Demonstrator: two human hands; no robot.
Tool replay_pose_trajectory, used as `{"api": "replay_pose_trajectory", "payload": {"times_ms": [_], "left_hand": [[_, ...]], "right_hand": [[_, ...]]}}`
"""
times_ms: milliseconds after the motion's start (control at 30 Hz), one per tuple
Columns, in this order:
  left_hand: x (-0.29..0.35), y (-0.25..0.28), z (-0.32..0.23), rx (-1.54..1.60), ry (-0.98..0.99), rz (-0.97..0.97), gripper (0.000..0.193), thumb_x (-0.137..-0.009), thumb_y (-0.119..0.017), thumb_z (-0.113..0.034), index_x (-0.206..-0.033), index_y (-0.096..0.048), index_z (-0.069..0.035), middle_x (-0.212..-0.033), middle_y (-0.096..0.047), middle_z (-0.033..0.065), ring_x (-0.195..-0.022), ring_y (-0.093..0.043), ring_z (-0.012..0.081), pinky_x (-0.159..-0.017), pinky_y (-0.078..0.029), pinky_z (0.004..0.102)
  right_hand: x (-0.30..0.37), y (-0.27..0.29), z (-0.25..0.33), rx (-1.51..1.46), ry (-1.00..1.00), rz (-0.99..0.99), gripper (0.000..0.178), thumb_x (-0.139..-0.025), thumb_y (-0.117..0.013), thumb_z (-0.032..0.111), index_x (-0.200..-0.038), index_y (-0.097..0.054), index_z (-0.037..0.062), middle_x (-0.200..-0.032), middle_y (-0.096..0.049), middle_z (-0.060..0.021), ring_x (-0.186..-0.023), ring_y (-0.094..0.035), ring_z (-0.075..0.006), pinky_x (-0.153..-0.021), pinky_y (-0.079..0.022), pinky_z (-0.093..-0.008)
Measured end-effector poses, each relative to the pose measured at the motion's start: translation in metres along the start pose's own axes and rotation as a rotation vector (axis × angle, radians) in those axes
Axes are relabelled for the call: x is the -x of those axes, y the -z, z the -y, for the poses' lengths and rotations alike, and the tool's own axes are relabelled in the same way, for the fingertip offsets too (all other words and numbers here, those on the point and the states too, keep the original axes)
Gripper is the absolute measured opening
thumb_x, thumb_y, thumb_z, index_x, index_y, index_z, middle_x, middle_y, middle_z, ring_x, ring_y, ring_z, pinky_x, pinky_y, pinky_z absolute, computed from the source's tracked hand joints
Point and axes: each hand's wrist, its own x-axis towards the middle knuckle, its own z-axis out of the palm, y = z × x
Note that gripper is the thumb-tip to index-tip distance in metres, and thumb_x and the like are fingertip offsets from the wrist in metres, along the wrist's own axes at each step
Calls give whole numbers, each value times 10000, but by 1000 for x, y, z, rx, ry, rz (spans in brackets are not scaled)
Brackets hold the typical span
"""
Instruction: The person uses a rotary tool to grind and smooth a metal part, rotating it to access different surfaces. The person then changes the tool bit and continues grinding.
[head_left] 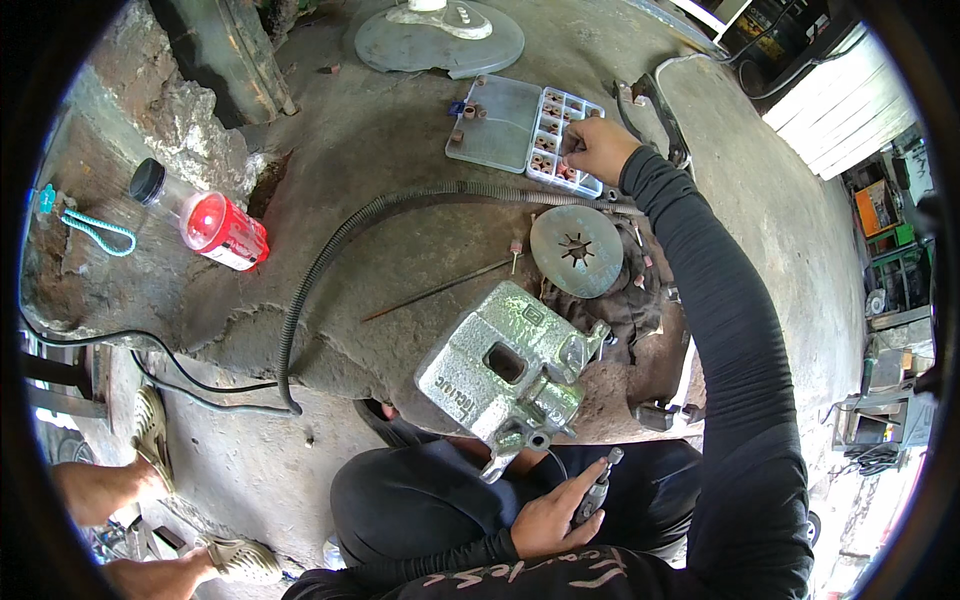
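My left hand (550, 520) is wrapped round a slim rotary tool handpiece (593, 494) low over my lap, its collet end pointing up. At the far side, my right hand (602, 150) reaches into a clear compartment box (534, 160) whose lid (492, 120) lies folded back to the left. Its fingertips are drawn together among small reddish-brown pieces; what they grip, if anything, is hidden. Between my hands, a silvery cast brake caliper (470, 355) rests near the ledge's front edge. A small mounted grinding bit (516, 247) lies beyond it.
A slotted grey disc (576, 250) lies on a dark rag (635, 310). A ribbed hose (325, 255) curves across the concrete to the left. A red-labelled bottle (225, 232) lies farther left. A hammer (660, 413) is at the right edge. Another person's feet (150, 435) are at lower left.
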Motion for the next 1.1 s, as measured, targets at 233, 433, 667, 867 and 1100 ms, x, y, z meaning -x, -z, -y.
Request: {"api": "replay_pose_trajectory", "payload": {"times_ms": [233, 433, 667, 867, 1100], "left_hand": [[0, 0, 0, 5, 10, 13, 730, -938, -606, -323, -1544, -265, -102, -1279, -583, 230, -1061, -641, 390, -888, -528, 408], [0, -2, 2, 3, -8, -1, 731, -937, -608, -325, -1543, -267, -97, -1290, -577, 230, -1079, -634, 392, -899, -523, 407], [-1, 0, 1, 8, -12, -3, 731, -940, -608, -320, -1545, -266, -93, -1297, -573, 231, -1094, -628, 388, -912, -518, 400], [0, 1, 2, 4, 27, 33, 730, -937, -611, -323, -1539, -271, -87, -1325, -561, 229, -1114, -622, 390, -915, -523, 408], [0, -1, 3, -14, -29, -1, 732, -931, -623, -312, -1534, -277, -83, -1343, -553, 225, -1112, -622, 392, -902, -531, 405]], "right_hand": [[-2, 3, -1, -17, 4, 49, 242, -768, -700, 172, -935, -680, -2, -896, -686, -219, -881, -670, -375, -791, -516, -452], [-2, 5, 0, -60, 2, 11, 244, -767, -709, 173, -937, -682, 0, -901, -687, -219, -882, -670, -374, -797, -517, -447], [-3, 5, 0, -25, -3, 13, 228, -761, -709, 169, -929, -692, 17, -874, -691, -203, -858, -676, -357, -776, -521, -438], [-5, 1, 1, -40, -12, 38, 200, -747, -716, 171, -894, -692, 37, -843, -695, -167, -818, -681, -320, -736, -521, -416], [-9, -4, 2, -29, 22, 25, 181, -733, -744, 159, -836, -661, 36, -833, -689, -156, -822, -677, -315, -737, -514, -425]]}}
